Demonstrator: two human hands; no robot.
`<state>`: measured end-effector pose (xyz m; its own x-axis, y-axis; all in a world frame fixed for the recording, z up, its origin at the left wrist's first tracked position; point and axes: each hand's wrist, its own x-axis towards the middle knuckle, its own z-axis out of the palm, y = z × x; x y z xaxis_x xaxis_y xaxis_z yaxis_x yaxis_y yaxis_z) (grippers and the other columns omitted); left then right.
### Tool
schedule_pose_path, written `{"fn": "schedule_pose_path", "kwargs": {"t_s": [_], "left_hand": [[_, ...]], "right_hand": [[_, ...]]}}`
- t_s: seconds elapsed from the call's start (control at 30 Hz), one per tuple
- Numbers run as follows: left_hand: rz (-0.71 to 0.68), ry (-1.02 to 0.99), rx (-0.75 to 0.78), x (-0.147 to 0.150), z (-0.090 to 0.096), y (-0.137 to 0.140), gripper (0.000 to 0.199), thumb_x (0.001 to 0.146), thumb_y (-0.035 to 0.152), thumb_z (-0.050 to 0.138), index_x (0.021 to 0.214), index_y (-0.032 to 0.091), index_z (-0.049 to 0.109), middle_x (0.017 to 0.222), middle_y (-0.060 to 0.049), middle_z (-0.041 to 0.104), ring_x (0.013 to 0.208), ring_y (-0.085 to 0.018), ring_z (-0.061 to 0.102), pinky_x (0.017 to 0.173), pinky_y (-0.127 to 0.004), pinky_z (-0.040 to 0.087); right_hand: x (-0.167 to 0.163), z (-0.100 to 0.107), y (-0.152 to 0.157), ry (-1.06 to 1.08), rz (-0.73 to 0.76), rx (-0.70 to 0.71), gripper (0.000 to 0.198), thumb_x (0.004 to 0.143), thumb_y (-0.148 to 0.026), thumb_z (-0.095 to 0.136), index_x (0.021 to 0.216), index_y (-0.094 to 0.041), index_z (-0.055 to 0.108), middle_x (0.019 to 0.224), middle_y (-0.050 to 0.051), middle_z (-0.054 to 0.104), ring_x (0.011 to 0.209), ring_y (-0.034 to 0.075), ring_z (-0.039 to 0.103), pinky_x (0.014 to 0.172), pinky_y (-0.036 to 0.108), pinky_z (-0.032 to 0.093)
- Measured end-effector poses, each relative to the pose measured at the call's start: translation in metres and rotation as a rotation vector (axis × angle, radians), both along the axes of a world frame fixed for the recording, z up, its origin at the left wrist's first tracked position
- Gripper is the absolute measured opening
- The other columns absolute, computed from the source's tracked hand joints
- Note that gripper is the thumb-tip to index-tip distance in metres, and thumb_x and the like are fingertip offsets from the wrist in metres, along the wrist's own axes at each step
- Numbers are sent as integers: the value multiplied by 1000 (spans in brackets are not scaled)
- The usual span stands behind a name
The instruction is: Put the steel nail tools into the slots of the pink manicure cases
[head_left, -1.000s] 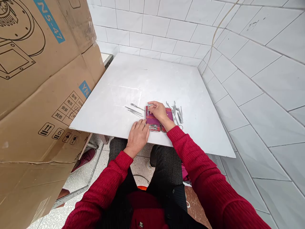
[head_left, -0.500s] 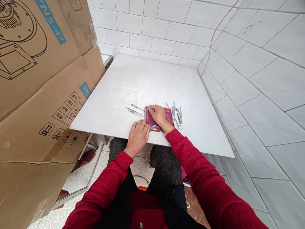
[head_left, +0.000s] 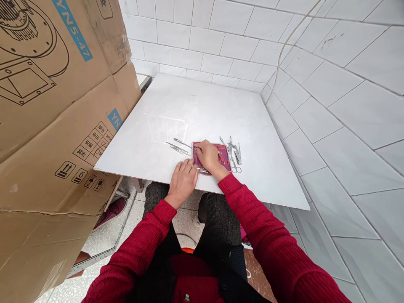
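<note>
A manicure case [head_left: 223,152] with a purple-and-red lining lies spread on the white board. Over its left half is my right hand [head_left: 208,156], thumb and fingers closed in a pinch at a slim metal manicure tool [head_left: 195,154], mostly covered by the fingers. My left hand [head_left: 183,179] rests flat with fingers stretched out, the tips at the case's lower left edge. Nail clippers [head_left: 202,170] sit in the near part of the case, partly hidden. To the left lie tweezers [head_left: 178,147] and slim metal tools [head_left: 180,141]; to the right are scissors [head_left: 235,168] and several clippers and nippers [head_left: 236,153].
The white board [head_left: 202,109] reaches back to a tiled wall [head_left: 208,50], with another tiled wall [head_left: 347,126] on the right. A large cardboard box [head_left: 69,139] stands close on the left. A pale cable [head_left: 279,59] hangs in the corner.
My right hand has shifted slightly toward me and left, its fingers lower over the case's left half, now covering more of the slim tool. My left hand stays in place.
</note>
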<state>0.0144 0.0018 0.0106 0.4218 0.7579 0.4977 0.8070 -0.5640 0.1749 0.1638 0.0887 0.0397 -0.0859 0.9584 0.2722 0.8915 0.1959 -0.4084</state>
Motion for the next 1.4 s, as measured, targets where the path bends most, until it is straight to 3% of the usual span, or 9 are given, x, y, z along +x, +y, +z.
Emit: {"fn": "schedule_pose_path", "kwargs": {"t_s": [0.17, 0.4, 0.53, 0.87, 1.1, 1.4], "left_hand": [[1, 7, 18, 0, 0, 0, 30, 103, 19, 47, 124, 15, 68, 141, -15, 66, 133, -29, 60, 114, -49, 46], [-3, 4, 8, 0, 0, 0, 29, 102, 18, 49, 124, 16, 68, 141, -15, 65, 134, -28, 59, 114, -49, 45], [3, 3, 8, 0, 0, -1, 29, 102, 19, 49, 124, 16, 68, 141, -15, 65, 134, -28, 59, 115, -48, 44], [-4, 3, 10, 0, 3, -2, 28, 102, 19, 49, 123, 12, 67, 133, -16, 68, 130, -30, 60, 114, -48, 44], [-7, 10, 6, 0, 3, -2, 25, 101, 19, 50, 117, 14, 68, 129, -15, 69, 129, -30, 60, 113, -48, 45], [-8, 5, 12, 0, 1, -2, 25, 102, 20, 50, 118, 13, 68, 130, -16, 68, 128, -30, 60, 112, -49, 45]], "right_hand": [[-2, 4, -4, -63, 0, -7, 36, 98, -13, 46, 118, -18, 76, 109, 12, 70, 102, 24, 63, 81, 31, 46], [0, 0, 2, 23, -27, -7, 34, 97, -14, 48, 116, -18, 76, 110, 10, 72, 101, 24, 64, 84, 32, 48], [0, 7, 4, 36, -30, 1, 31, 95, -16, 51, 111, -20, 77, 107, 8, 73, 98, 23, 65, 82, 32, 48], [-35, 30, 6, -83, 163, -131, 16, 91, -21, 66, 101, -22, 78, 104, 6, 74, 92, 22, 66, 76, 30, 45], [-46, 32, 10, -196, 170, -143, 16, 91, -16, 61, 93, -21, 77, 99, 6, 75, 85, 21, 65, 68, 30, 40], [-46, 24, 14, -188, 127, -114, 19, 93, -17, 57, 91, -22, 75, 96, 6, 74, 80, 21, 63, 65, 30, 37]]}}
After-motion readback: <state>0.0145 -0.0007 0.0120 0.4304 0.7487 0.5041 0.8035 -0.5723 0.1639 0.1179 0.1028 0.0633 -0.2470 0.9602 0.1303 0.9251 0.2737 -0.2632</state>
